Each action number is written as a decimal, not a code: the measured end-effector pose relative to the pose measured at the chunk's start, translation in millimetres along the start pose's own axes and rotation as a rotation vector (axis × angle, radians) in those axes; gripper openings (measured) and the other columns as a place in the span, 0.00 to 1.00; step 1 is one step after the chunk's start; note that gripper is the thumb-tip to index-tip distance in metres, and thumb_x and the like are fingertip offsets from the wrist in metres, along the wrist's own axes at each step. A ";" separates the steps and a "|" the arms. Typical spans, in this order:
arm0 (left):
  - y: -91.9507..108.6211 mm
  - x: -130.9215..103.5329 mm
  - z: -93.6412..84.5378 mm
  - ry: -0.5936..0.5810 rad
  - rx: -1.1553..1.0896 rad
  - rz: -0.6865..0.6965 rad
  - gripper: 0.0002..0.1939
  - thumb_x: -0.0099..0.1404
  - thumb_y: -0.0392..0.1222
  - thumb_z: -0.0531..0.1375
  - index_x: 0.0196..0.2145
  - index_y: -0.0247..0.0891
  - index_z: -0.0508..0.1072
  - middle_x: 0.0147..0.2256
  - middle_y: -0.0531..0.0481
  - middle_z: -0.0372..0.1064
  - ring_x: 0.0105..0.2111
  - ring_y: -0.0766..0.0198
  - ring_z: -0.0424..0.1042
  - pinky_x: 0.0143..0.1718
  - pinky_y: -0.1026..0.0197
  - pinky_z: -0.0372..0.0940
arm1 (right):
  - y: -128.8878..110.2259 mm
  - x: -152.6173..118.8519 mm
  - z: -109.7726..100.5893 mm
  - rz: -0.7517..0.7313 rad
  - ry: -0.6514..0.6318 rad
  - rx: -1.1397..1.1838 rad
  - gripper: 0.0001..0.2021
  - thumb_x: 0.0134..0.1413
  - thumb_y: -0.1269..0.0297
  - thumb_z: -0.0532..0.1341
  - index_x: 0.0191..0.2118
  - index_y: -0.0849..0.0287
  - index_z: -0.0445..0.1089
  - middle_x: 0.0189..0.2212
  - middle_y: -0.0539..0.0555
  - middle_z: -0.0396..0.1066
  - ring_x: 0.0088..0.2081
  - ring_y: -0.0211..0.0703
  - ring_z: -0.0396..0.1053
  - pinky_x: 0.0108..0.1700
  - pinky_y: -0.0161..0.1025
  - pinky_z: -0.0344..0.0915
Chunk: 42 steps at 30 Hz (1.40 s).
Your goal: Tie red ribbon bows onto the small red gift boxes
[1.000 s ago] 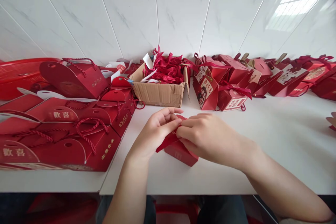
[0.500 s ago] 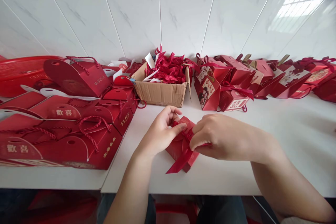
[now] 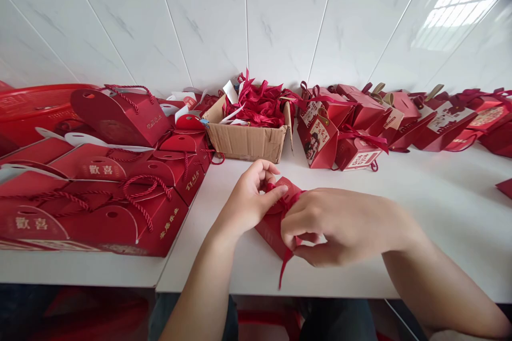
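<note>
A small red gift box lies near the table's front edge, with a dark red ribbon tied across its top. My left hand is closed at the box's upper left, thumb and fingers pinching a ribbon loop. From the right, my right hand reaches over the box, its thumb and forefinger pinched on the ribbon's tail, which hangs toward the front edge. Much of the knot and the box's right side is hidden behind the right hand.
A cardboard box full of red ribbons stands near the tiled wall. Large red gift boxes with rope handles fill the left. Several small ribboned boxes line the back right. A red plastic basket is at the far left.
My right hand has shifted down and slightly left, from the knot to the ribbon's tail. The tail now hangs narrow and nearly straight down. My left hand stays put.
</note>
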<state>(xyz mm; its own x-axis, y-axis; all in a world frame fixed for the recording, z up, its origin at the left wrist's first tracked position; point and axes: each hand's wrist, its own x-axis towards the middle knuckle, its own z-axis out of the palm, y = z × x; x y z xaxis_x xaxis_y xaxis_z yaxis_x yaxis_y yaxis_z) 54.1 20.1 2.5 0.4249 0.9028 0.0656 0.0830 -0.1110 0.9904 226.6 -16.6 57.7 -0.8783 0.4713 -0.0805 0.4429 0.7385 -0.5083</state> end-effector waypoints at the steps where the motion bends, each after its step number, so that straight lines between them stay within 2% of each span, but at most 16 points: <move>1: -0.2 0.0 -0.2 0.000 -0.001 0.002 0.13 0.59 0.41 0.63 0.39 0.40 0.63 0.27 0.59 0.57 0.27 0.71 0.58 0.31 0.67 0.56 | -0.1 -0.7 -0.3 -0.021 -0.025 0.031 0.04 0.49 0.75 0.59 0.29 0.60 0.68 0.24 0.46 0.67 0.25 0.31 0.58 0.28 0.31 0.53; 5: 0.9 -1.0 -1.2 0.001 0.005 -0.017 0.12 0.58 0.41 0.63 0.38 0.40 0.64 0.28 0.58 0.58 0.28 0.71 0.60 0.31 0.67 0.56 | 0.4 -9.0 -6.8 -0.063 -0.198 0.154 0.05 0.52 0.73 0.60 0.34 0.60 0.73 0.25 0.47 0.68 0.25 0.32 0.62 0.28 0.30 0.56; 7: 1.8 -1.7 -1.6 -0.013 -0.011 -0.020 0.11 0.58 0.43 0.63 0.37 0.40 0.65 0.29 0.57 0.61 0.30 0.70 0.62 0.32 0.67 0.57 | 2.2 -14.9 -13.0 -0.072 -0.232 0.212 0.04 0.54 0.71 0.61 0.34 0.60 0.73 0.25 0.49 0.69 0.25 0.32 0.63 0.29 0.30 0.58; 9: 2.2 -2.0 -1.9 -0.032 -0.022 -0.016 0.11 0.59 0.44 0.63 0.36 0.39 0.66 0.31 0.55 0.65 0.31 0.69 0.64 0.32 0.66 0.58 | 6.3 -19.3 -19.0 -0.064 -0.141 0.244 0.04 0.55 0.71 0.60 0.34 0.61 0.73 0.26 0.50 0.70 0.27 0.33 0.64 0.32 0.31 0.60; 13: 3.2 -1.7 -2.8 -0.034 -0.011 -0.024 0.10 0.61 0.47 0.61 0.35 0.39 0.68 0.30 0.53 0.68 0.30 0.68 0.66 0.32 0.65 0.60 | 20.8 -16.2 -23.6 0.017 0.215 0.182 0.05 0.56 0.68 0.59 0.33 0.61 0.72 0.31 0.53 0.71 0.32 0.36 0.67 0.37 0.34 0.63; 16: 6.0 -2.0 -3.6 -0.033 -0.023 -0.045 0.09 0.63 0.45 0.59 0.36 0.38 0.67 0.31 0.53 0.68 0.31 0.68 0.67 0.33 0.64 0.60 | 30.4 -5.7 -20.0 0.116 0.321 0.119 0.06 0.56 0.65 0.60 0.34 0.61 0.72 0.32 0.53 0.72 0.32 0.36 0.67 0.35 0.34 0.62; 21: 11.3 -3.2 -4.5 -0.003 -0.035 -0.034 0.08 0.63 0.44 0.59 0.35 0.37 0.67 0.27 0.56 0.65 0.28 0.70 0.64 0.31 0.66 0.59 | 34.2 7.8 -12.3 0.173 0.250 0.169 0.08 0.55 0.62 0.61 0.34 0.61 0.74 0.31 0.52 0.74 0.31 0.36 0.68 0.33 0.33 0.62; 24: 11.8 -3.4 -4.8 0.009 -0.038 -0.016 0.07 0.64 0.44 0.58 0.34 0.37 0.66 0.25 0.57 0.62 0.26 0.71 0.62 0.28 0.67 0.57 | 32.9 10.6 -10.1 0.180 0.255 0.191 0.08 0.54 0.61 0.62 0.32 0.61 0.74 0.31 0.53 0.74 0.30 0.36 0.69 0.31 0.33 0.61; 30: 9.9 -3.8 -3.2 -0.019 -0.064 -0.004 0.07 0.62 0.41 0.59 0.32 0.37 0.65 0.28 0.56 0.63 0.29 0.71 0.64 0.31 0.68 0.60 | 33.7 12.4 -8.8 0.194 0.240 0.165 0.08 0.53 0.64 0.63 0.27 0.62 0.72 0.28 0.50 0.73 0.26 0.33 0.66 0.27 0.31 0.58; 36: 10.8 -4.4 -3.6 0.007 -0.107 0.022 0.08 0.62 0.41 0.60 0.31 0.37 0.63 0.29 0.56 0.61 0.31 0.70 0.64 0.33 0.68 0.61 | 33.5 13.9 -8.3 0.226 0.297 0.136 0.05 0.50 0.66 0.64 0.28 0.61 0.71 0.27 0.49 0.72 0.28 0.33 0.67 0.29 0.30 0.60; 42: 8.6 -3.4 -2.6 -0.011 -0.127 0.022 0.10 0.64 0.43 0.58 0.30 0.36 0.62 0.28 0.56 0.59 0.31 0.71 0.62 0.34 0.67 0.59 | 32.4 14.5 -8.3 0.246 0.241 0.124 0.07 0.51 0.65 0.63 0.26 0.61 0.68 0.26 0.48 0.71 0.26 0.33 0.66 0.27 0.31 0.58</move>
<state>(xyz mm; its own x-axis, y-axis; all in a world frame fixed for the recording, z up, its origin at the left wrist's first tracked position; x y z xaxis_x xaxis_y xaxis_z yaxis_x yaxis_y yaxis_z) 51.0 17.2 11.2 0.4350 0.8962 0.0872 -0.0408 -0.0771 0.9962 229.7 18.1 47.2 -0.6737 0.7388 -0.0168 0.5979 0.5316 -0.6000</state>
